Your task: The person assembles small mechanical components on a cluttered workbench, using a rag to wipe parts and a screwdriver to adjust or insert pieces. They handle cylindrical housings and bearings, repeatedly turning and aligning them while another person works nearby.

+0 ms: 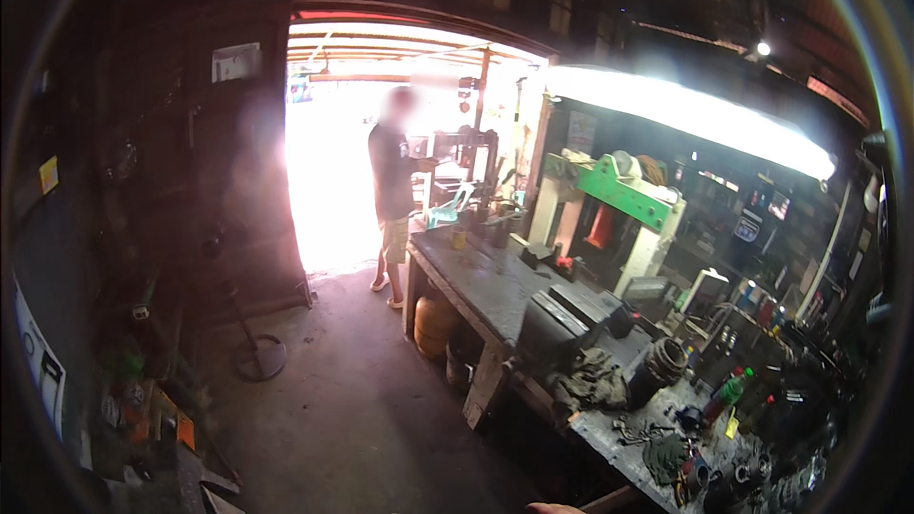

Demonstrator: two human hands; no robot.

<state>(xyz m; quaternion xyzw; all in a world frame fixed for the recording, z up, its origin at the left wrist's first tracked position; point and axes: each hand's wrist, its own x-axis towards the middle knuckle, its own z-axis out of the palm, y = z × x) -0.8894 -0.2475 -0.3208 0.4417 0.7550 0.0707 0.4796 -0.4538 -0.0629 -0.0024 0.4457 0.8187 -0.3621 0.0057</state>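
A small sliver of my right hand (555, 509) shows at the lower edge, right of the middle. Its fingers are mostly cut off, so I cannot tell what they do. Nearest to it is the cluttered end of a long metal-topped workbench (466, 266). On that end are a dark cylindrical metal part (662, 362), a crumpled grey rag (595, 379), a green-capped bottle (731, 390) and several small greasy metal parts. My left hand is out of view.
Another person (390, 181) stands by the bright doorway. A green-topped press frame (624, 192) rises behind the bench. Below the bench stands a tan gas cylinder (434, 326). A round-based stand (259, 358) is on the concrete floor (352, 419) at left.
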